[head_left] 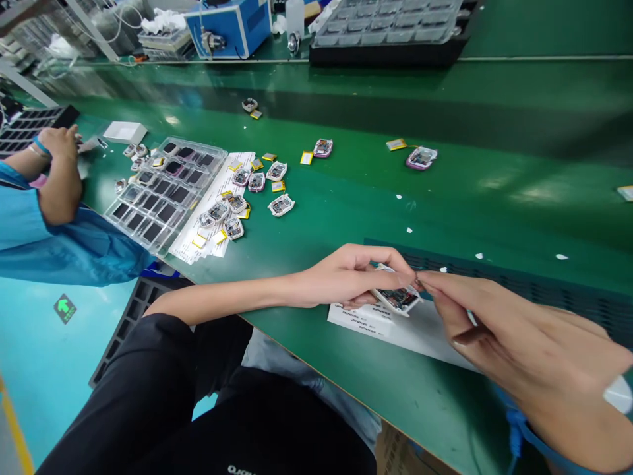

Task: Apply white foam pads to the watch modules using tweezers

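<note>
My left hand (353, 277) is closed around a small white-framed device (398, 298) whose circuit board faces up. At the device's upper right corner, the fingertips of my right hand (514, 323) are pinched together, meeting my left fingertips. Whatever the right fingers hold is too small to make out. Both hands are over a white printed sheet (363, 321) on the green table. Farther off lies a similar device with a purple rim (422, 158), wired to a yellow-edged battery (396, 144).
Several open devices (281, 205) and batteries lie at left beside a clear compartment tray (148, 204) of dark screens. A co-worker's hands (60, 142) are at the far left. A blue machine (232, 30) and stacked trays (386, 26) stand behind. A dark slotted mat (534, 297) lies near my hands.
</note>
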### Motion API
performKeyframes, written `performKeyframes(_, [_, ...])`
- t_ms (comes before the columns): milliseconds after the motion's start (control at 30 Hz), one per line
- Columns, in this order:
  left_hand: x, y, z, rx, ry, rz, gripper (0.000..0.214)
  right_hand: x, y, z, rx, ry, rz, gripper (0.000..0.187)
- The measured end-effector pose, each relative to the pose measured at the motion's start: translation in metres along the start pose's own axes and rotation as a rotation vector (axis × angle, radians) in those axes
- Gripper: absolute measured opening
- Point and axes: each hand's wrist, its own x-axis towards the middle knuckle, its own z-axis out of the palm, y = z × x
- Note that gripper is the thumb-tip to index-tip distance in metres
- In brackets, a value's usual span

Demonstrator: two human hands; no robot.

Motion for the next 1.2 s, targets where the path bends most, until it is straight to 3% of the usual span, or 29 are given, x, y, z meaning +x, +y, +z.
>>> performKeyframes(67, [0.0,0.0,0.0,0.001,-0.004,-0.018,0.031,0.0,-0.001,0.002,-0.058,-0.014,0.018,0.03])
performKeyframes(267, [0.0,0.002,0.001,0.05,0.039,-0.044,0.007,0.013,-0.002,0.005,-0.232,0.013,0.236,0.059])
performKeyframes(333, [0.001,0.003,0.003,0.037,0.095,-0.067,0.003,0.015,-0.002,0.002,-0.218,-0.023,0.203,0.069])
performKeyframes(467, [0.002,0.007,0.006,-0.008,0.153,-0.139,0.01,0.009,-0.006,-0.005,-0.022,-0.21,0.03,0.08])
performKeyframes(633, [0.002,0.008,0.006,-0.01,0.188,-0.155,0.011,0.002,-0.006,-0.007,0.015,-0.216,0.022,0.079])
performKeyframes(800, [0.002,0.002,0.005,0.104,0.202,-0.017,0.012,0.003,-0.006,-0.007,0.074,-0.186,0.054,0.081])
performKeyframes(967, [0.0,-0.007,0.005,0.184,0.13,0.092,0.014,0.0,-0.011,-0.002,0.115,-0.18,0.066,0.078])
performKeyframes(1200, [-0.005,-0.019,0.005,0.474,0.151,0.3,0.023,0.006,-0.017,-0.005,0.053,-0.164,0.043,0.078])
